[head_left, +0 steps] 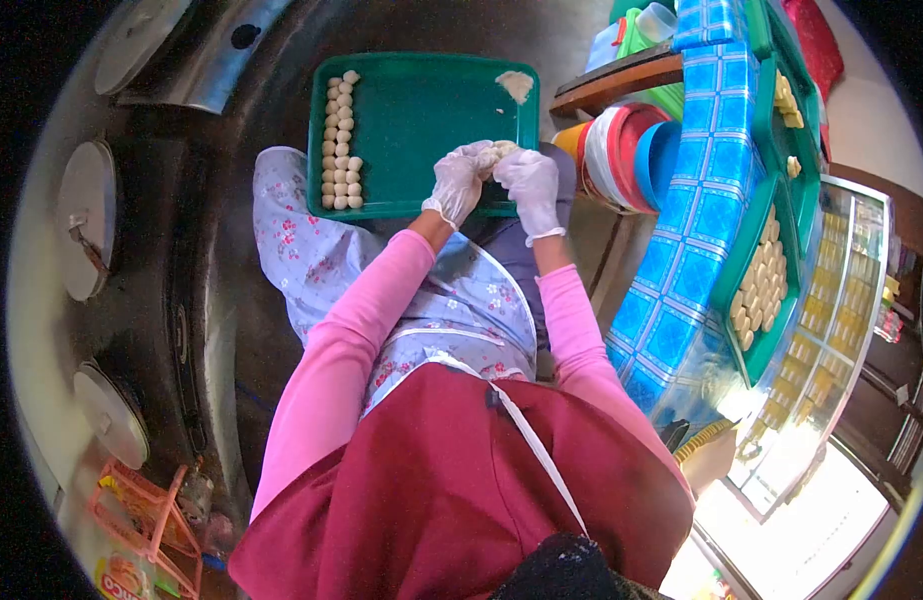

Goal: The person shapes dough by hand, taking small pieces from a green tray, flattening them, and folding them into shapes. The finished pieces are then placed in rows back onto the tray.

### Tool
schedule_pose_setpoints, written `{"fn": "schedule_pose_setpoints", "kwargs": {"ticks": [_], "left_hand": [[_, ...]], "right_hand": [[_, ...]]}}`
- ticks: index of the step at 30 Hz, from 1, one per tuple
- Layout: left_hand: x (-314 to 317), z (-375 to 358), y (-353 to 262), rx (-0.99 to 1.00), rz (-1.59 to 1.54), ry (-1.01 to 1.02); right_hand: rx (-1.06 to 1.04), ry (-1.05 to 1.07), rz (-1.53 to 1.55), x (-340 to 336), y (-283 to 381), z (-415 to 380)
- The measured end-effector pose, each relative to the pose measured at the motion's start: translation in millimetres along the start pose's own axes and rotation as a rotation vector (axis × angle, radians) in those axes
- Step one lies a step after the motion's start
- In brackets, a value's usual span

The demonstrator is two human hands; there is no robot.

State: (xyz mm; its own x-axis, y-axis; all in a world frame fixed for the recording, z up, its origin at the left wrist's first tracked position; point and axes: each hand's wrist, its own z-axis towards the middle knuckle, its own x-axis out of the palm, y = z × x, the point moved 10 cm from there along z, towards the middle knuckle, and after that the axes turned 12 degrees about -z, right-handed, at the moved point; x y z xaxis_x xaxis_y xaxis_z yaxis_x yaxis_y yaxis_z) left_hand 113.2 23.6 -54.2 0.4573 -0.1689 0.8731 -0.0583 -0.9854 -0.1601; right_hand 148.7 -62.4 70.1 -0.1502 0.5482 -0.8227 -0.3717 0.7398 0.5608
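My left hand (457,182) and my right hand (531,186), both in thin white gloves, meet over the near edge of a green tray (421,110) on my lap. Between the closed fingers of the two hands is a pale piece of dough (502,149), partly hidden by the gloves. Small round dough balls (343,124) stand in rows along the tray's left side. A loose lump of dough (517,86) lies in the far right corner, with crumbs beside it.
To the right stands a table with a blue checked cloth (691,230), bearing a green tray of pale pieces (759,285). Stacked tubs (621,155) sit beside it. Round metal lids (89,215) and an orange plastic rack (146,515) are on the left.
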Motion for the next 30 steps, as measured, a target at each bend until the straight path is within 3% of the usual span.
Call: {"fn": "schedule_pose_setpoints", "kwargs": {"ticks": [2,5,6,9,18,22,25,28,30], "left_hand": [[-6,5,2,0.047,0.085,-0.012],[12,0,7,-0.072,0.065,0.185],[15,-5,2,-0.065,0.032,0.159],[26,-28,-11,-0.057,-0.017,0.059],[34,-58,-41,-0.083,0.261,0.060],[45,-65,-44,-0.095,0.261,0.118],[53,-68,-48,-0.094,0.268,0.130],[50,-69,-49,-0.111,0.204,0.102],[43,-64,-48,-0.124,0.078,0.070]], "right_hand": [[0.497,0.230,0.682,12,-26,-14],[0.458,0.231,1.167,-4,-9,-12],[0.438,0.218,1.284,-10,-3,-10],[0.407,0.203,1.105,-15,-6,-9],[0.421,0.288,0.887,17,6,-9],[0.515,0.304,0.929,17,14,-13],[0.461,0.286,0.946,22,8,-11],[0.326,0.163,0.677,-6,33,-9],[0.089,0.065,0.542,-21,53,-8]]}}
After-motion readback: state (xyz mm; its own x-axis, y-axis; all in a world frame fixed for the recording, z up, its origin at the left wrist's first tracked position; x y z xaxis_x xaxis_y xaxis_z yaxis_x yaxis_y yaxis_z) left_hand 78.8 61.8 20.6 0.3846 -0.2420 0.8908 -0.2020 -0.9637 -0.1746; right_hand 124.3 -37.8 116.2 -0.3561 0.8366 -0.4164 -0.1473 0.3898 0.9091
